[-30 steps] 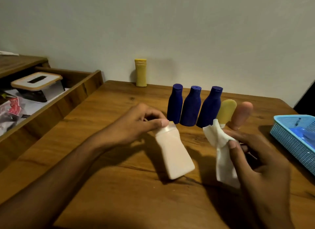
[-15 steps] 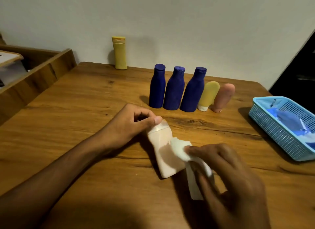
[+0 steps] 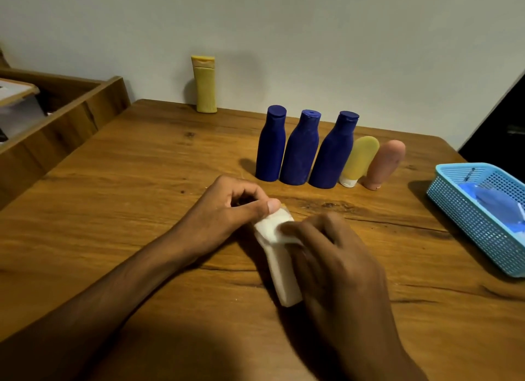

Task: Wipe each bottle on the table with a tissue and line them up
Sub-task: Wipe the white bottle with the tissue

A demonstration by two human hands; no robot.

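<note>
A cream bottle is tilted on the wooden table, its base on the wood. My left hand pinches its cap end. My right hand covers the bottle's right side and grips a white tissue pressed on the upper body. Behind stand three dark blue bottles in a row, then a yellow tube and a pink tube at their right. A yellow bottle stands alone by the wall.
A blue plastic basket holding blue things sits at the table's right edge. A wooden shelf side borders the table on the left, with a box behind it. The wall runs along the far edge.
My right hand has brought the tissue from beside the bottle onto it and slid it up toward the cap. The view has tilted and shifted a little.
</note>
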